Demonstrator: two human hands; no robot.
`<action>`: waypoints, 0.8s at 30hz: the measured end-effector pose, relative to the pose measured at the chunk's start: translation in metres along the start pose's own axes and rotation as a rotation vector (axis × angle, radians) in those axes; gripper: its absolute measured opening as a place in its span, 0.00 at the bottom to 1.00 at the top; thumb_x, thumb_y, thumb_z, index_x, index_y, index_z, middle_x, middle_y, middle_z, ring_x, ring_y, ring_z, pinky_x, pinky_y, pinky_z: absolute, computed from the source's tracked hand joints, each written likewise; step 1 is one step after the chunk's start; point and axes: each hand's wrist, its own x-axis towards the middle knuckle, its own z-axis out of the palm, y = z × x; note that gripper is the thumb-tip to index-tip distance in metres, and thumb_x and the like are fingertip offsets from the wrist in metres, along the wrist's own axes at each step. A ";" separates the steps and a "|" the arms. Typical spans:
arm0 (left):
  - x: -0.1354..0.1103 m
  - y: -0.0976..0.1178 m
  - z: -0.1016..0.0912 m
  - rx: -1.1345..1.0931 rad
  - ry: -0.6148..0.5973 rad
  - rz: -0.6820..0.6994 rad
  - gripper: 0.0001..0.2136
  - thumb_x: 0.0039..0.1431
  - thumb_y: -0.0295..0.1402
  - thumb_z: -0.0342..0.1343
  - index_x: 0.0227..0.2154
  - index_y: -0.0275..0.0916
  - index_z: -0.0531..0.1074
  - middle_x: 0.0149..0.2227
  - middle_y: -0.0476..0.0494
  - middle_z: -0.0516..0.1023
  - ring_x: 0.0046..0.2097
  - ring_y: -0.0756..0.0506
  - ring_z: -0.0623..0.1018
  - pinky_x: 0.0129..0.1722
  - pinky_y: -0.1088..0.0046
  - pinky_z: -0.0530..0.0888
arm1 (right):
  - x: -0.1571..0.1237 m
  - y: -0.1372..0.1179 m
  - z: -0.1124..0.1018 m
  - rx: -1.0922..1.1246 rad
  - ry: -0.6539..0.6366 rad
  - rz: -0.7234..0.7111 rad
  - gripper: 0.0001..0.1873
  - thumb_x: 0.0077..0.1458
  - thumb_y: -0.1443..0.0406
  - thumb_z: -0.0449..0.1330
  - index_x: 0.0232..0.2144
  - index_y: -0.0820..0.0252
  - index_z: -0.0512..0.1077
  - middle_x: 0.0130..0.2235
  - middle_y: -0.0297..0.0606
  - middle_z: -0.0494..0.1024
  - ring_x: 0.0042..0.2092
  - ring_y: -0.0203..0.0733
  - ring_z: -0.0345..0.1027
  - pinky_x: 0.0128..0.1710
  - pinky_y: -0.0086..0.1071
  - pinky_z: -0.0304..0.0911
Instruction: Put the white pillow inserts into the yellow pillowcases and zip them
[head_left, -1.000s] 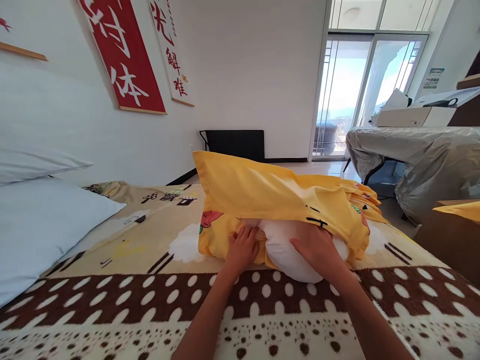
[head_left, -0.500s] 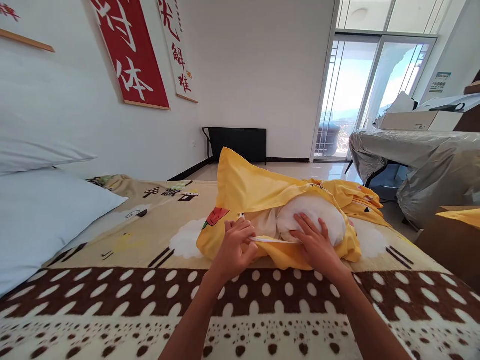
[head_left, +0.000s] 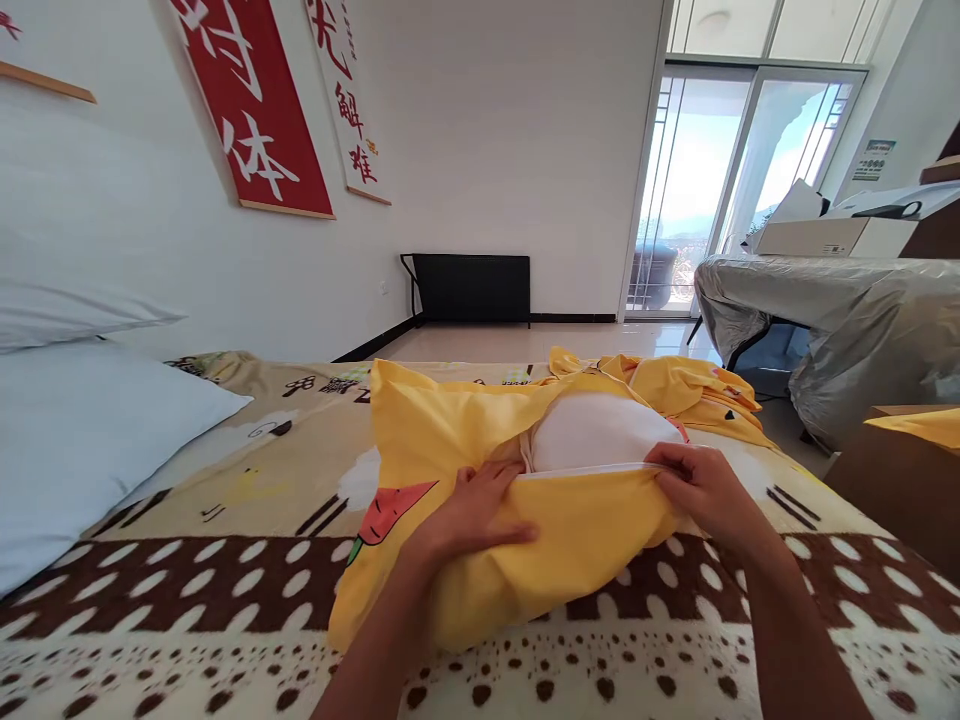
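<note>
A yellow pillowcase with a red carrot print lies across the bed, its long opening facing up. Inside the opening shows a white pillow, partly covered by the case. My left hand rests on the near side of the case, fingertips over the white-trimmed edge, thumb spread apart on the fabric. At the right end of the opening, my right hand pinches that same edge between thumb and fingers. Its fingertips are partly hidden by the fabric.
The bed has a beige and brown patterned blanket. White pillows are at the left. More yellow printed cloth lies bunched beyond my right hand. A cardboard box and a plastic-covered table stand at the right.
My right hand has left the white pillow and now pinches the edge of the opening. The pillowcase's near side has spread toward me, and its raised flap has come down to the left.
</note>
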 end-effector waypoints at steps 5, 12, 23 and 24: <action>0.005 -0.003 0.024 0.109 -0.056 -0.026 0.23 0.43 0.41 0.63 0.45 0.41 0.69 0.47 0.38 0.75 0.52 0.35 0.71 0.51 0.58 0.61 | 0.009 0.036 -0.006 -0.277 -0.130 0.043 0.10 0.49 0.61 0.53 0.20 0.59 0.67 0.21 0.30 0.68 0.27 0.35 0.59 0.26 0.28 0.50; 0.001 -0.018 -0.010 0.019 0.149 0.001 0.13 0.59 0.34 0.42 0.27 0.41 0.71 0.31 0.45 0.78 0.35 0.44 0.73 0.47 0.62 0.63 | 0.006 0.058 -0.015 -0.125 0.204 -0.014 0.18 0.51 0.51 0.57 0.22 0.59 0.71 0.23 0.32 0.69 0.29 0.38 0.62 0.30 0.31 0.58; -0.094 -0.086 -0.097 -0.258 0.506 -0.706 0.24 0.45 0.57 0.52 0.38 0.45 0.74 0.48 0.45 0.77 0.50 0.38 0.73 0.45 0.67 0.72 | 0.028 0.090 0.005 -0.142 0.344 0.220 0.21 0.53 0.50 0.52 0.22 0.60 0.71 0.25 0.38 0.74 0.28 0.41 0.65 0.31 0.31 0.58; -0.096 -0.100 -0.092 -0.230 0.603 -0.800 0.24 0.45 0.58 0.52 0.35 0.43 0.73 0.46 0.42 0.78 0.48 0.36 0.74 0.43 0.64 0.73 | 0.028 0.107 0.004 -0.215 0.334 0.326 0.20 0.51 0.51 0.53 0.21 0.59 0.71 0.25 0.40 0.75 0.29 0.42 0.66 0.31 0.33 0.59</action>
